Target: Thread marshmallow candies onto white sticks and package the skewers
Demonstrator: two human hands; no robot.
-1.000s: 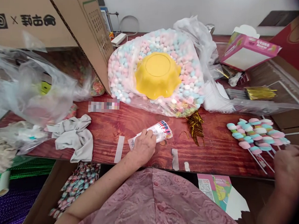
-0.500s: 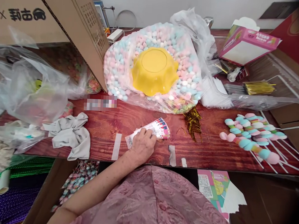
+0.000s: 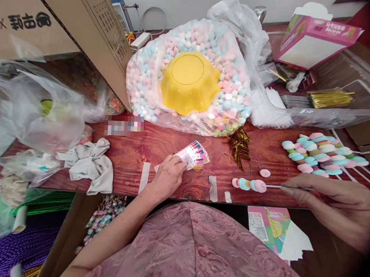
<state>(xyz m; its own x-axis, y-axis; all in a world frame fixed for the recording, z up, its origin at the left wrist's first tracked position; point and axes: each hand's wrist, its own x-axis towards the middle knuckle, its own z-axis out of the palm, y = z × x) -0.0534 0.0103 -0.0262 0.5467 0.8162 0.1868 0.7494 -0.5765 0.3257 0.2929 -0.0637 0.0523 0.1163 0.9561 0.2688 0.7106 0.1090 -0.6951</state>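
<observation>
My left hand (image 3: pixel 169 175) rests on a fanned stack of printed cards (image 3: pixel 193 154), fingers curled over its near edge. From the right, my right hand (image 3: pixel 338 202) pinches the thin stick of a marshmallow skewer (image 3: pixel 248 184) between thumb and fingers. The skewer lies level just above the table's front edge, its pink, blue and orange pieces pointing left. A loose pink marshmallow (image 3: pixel 265 173) is just behind it. More marshmallow skewers (image 3: pixel 323 154) are piled at the right, white sticks pointing right. Gold twist ties (image 3: pixel 240 148) lie between cards and pile.
A yellow scalloped bowl (image 3: pixel 190 83) sits upside down on a big bag of marshmallows (image 3: pixel 233 75). Cardboard box (image 3: pixel 82 32) and grey cloth (image 3: pixel 90 165) are on the left. A clear tray (image 3: pixel 330 116) and pink carton (image 3: pixel 318 40) stand at the right.
My right hand has come into view from the right, holding a marshmallow skewer from the pile and bringing it left. A loose pink marshmallow now shows. My left hand stays on the cards.
</observation>
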